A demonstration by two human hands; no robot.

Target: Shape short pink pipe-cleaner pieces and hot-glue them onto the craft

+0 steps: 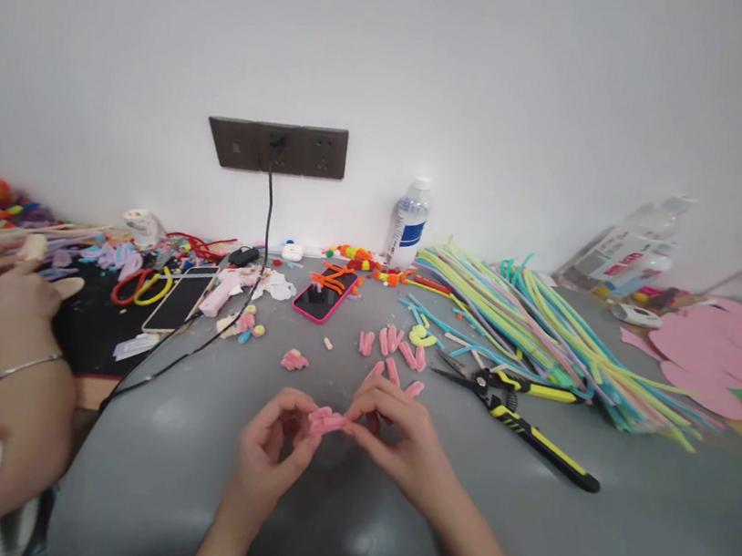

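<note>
My left hand (279, 440) pinches a small bundle of pink fuzzy pieces (326, 420) between thumb and fingers, low in the middle of the view. From the other side, my right hand (395, 424) has its thumb and index finger closed on the bundle's right end. Just beyond my right hand lie several short folded pink pieces (393, 340). Another pink cluster (294, 359) rests on the grey table (180, 454) beyond my left hand. Pliers with black and yellow handles (529, 434) lie to the right, jaws toward the pink pieces.
Long pastel stems (522, 327) spread at the back right, near pink paper (733, 352). A bottle (409, 224) stands by the wall. Behind my hands lie a pink-edged phone (325, 297) and a black cable (195, 350). Another person's arms (27, 313) reach in at left.
</note>
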